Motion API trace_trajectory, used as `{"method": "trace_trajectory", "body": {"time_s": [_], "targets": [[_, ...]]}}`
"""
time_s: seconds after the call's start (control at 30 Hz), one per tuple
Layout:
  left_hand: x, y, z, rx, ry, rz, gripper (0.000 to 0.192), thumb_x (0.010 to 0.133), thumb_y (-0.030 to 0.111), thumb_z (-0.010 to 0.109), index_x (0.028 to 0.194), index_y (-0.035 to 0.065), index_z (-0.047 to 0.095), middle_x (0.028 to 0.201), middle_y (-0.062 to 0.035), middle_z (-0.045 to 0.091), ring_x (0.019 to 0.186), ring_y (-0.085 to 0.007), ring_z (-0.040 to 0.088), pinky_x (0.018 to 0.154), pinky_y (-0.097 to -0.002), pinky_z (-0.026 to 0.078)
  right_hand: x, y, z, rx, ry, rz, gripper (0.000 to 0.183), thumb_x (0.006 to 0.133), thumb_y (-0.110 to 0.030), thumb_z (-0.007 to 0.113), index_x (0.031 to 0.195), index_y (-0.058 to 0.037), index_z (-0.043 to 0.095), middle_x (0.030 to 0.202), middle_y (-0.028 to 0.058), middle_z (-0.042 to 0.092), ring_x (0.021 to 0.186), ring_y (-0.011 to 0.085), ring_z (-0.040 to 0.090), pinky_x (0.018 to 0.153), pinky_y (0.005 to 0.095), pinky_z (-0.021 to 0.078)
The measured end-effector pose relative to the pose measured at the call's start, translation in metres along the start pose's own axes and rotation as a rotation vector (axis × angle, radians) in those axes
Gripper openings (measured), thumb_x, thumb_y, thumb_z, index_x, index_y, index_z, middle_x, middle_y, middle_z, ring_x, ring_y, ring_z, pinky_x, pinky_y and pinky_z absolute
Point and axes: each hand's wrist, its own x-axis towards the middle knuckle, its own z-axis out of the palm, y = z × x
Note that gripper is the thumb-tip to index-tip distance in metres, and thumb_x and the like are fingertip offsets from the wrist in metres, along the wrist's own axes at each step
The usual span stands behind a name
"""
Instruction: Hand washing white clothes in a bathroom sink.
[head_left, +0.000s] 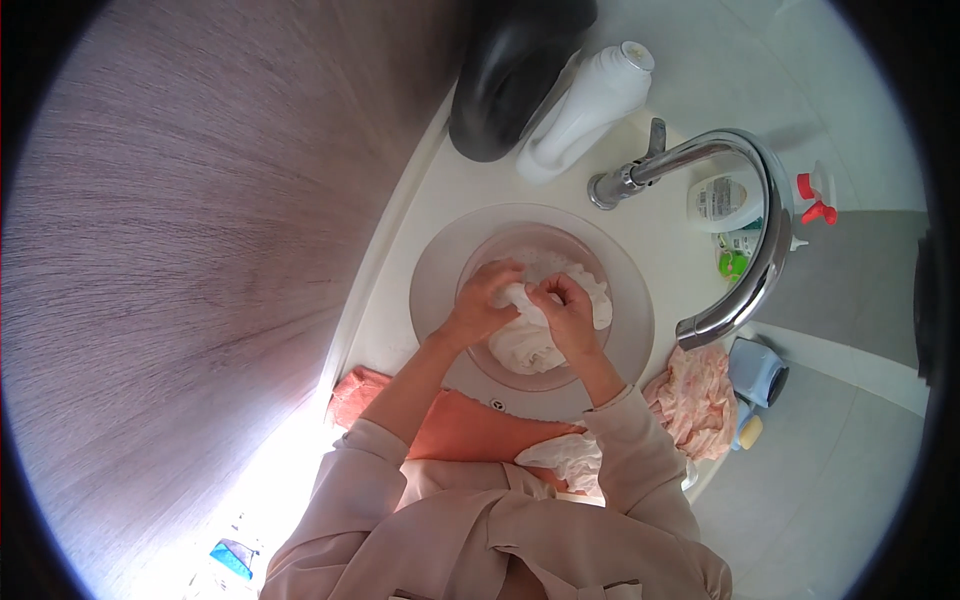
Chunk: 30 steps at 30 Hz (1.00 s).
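Both my hands are over a pinkish plastic basin (471, 352) that stands inside a round white sink (634, 330). A wet white cloth (525, 349) lies bunched in the basin, with suds around its far side. My left hand (484, 301) curves its fingers and thumb around a raised fold of the cloth. Close beside it on the right, my right hand (566, 315) pinches the same fold between thumb and bent fingers. The lower part of the cloth rests in the basin.
A chrome faucet (776, 195) arches at the right. Behind the sink stand a black bottle (510, 82) and a white bottle (592, 105). Orange cloth (480, 424) covers the front edge. A pink patterned cloth (694, 397) and a blue bottle (754, 367) lie right. A wood-grain panel (225, 187) borders the left.
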Motion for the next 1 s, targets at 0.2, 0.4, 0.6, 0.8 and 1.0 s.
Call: {"method": "trace_trajectory", "body": {"time_s": [0.2,0.4,0.6,0.8,1.0], "targets": [[0.004,0.02,-0.005,-0.429,0.062,-0.247,0.033,0.07,-0.005,0.054,0.101,0.0035,0.052,0.101,-0.0056,0.056,0.095,-0.0143,0.053,0.082,-0.0263,0.043,0.0,0.009,-0.017,0.109,-0.239,0.214,0.043,0.081,-0.042,0.057,0.09,-0.0001,0.061,0.077,0.0051,0.059,0.07,0.0099,0.052,0.063,0.0236,0.0415],[0.002,0.011,-0.006,-0.315,0.199,-0.335,0.038,0.069,-0.002,0.059,0.105,0.0051,0.052,0.097,-0.0082,0.056,0.091,-0.017,0.055,0.082,-0.0277,0.044,0.028,0.012,-0.031,-0.351,-0.109,0.135,0.041,0.077,-0.04,0.059,0.09,-0.0011,0.06,0.084,0.0114,0.061,0.075,0.0206,0.059,0.071,0.0283,0.0431],[-0.005,-0.021,0.048,0.005,0.281,-0.364,0.045,0.071,0.002,0.058,0.114,0.0075,0.049,0.105,-0.0127,0.054,0.096,-0.0255,0.056,0.082,-0.0316,0.046,0.049,0.039,-0.003,-1.05,0.126,-0.023,0.034,0.074,-0.021,0.058,0.099,0.0003,0.051,0.096,0.0174,0.059,0.091,0.0342,0.057,0.079,0.0511,0.0372],[-0.002,-0.074,0.074,-0.279,0.412,-0.852,0.04,0.078,0.013,0.054,0.117,0.0082,0.047,0.113,-0.0118,0.05,0.099,-0.0272,0.053,0.081,-0.0343,0.047,0.073,0.045,0.013,-1.099,-0.058,0.08,0.034,0.071,-0.014,0.057,0.099,0.0026,0.05,0.095,0.0193,0.058,0.092,0.0365,0.056,0.08,0.0489,0.0395],[0.012,-0.038,0.038,-1.582,0.373,-1.074,0.033,0.085,0.033,0.052,0.107,0.0096,0.051,0.101,-0.0057,0.054,0.084,-0.0209,0.056,0.066,-0.0343,0.049,0.002,0.007,0.047,-0.706,0.08,-0.346,0.022,0.076,-0.019,0.056,0.095,-0.0075,0.054,0.085,0.0199,0.059,0.079,0.0397,0.057,0.069,0.0437,0.0447]]}}
